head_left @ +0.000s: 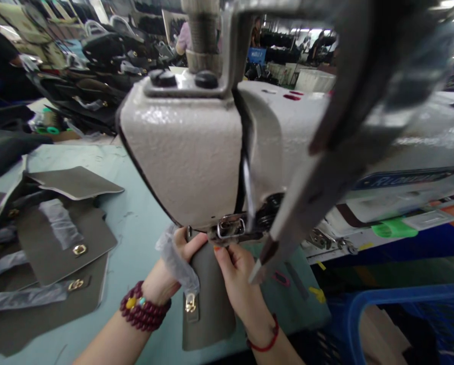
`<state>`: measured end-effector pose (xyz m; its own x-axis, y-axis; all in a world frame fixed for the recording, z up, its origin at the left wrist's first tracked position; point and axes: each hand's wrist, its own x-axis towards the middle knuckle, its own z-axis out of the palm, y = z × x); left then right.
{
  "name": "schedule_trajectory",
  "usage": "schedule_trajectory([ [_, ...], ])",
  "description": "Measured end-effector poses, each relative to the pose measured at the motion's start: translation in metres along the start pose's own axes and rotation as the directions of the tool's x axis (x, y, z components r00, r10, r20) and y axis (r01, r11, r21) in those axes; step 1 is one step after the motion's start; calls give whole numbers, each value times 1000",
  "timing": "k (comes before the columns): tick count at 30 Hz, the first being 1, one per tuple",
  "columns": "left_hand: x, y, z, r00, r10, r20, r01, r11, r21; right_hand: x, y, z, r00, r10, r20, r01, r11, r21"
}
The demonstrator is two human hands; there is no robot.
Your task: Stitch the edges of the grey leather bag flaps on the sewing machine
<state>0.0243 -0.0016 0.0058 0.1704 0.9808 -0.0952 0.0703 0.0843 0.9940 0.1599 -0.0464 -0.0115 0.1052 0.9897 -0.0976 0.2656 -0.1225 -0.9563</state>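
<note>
Under the pebbled cream machine head [181,152], left hand [169,274] and right hand [238,279] both pinch a smooth grey flap [211,309]

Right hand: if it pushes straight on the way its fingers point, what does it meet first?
Most likely the metal fitting under the sewing machine head: the right hand, gripping the grey leather piece at its top edge, points up at it, almost touching. Depth is unclear.
</note>
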Motion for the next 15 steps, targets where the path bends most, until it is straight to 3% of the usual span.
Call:
schedule_trajectory([
  [2, 3, 2, -3, 998, 55, 27, -56, 998, 37, 1, -1, 2, 1000, -14, -21, 14, 1000, -8],
  [4, 5, 0, -6, 999, 27, 37, -26, 999, -29, 0, -2, 1, 999, -26, -24, 26, 1000, -5],
  [7, 2, -9, -14, 982, -170, 79, 183, 961, -205, -2, 0, -6, 1000, -28, 9, 28, 1000, 15],
  [10, -3, -15, -22, 916, -351, 195, 397, 865, -307, -1, 6, -15, 1000, 5, 23, -6, 999, 53],
  [12, -5, -15, -23, 878, -402, 259, 473, 811, -344, 1, 9, -19, 999, 35, 41, -38, 996, 75],
  [15, -4, -11, -17, 859, -414, 303, 507, 771, -385, 5, 12, -21, 996, 50, 70, -58, 992, 116],
])
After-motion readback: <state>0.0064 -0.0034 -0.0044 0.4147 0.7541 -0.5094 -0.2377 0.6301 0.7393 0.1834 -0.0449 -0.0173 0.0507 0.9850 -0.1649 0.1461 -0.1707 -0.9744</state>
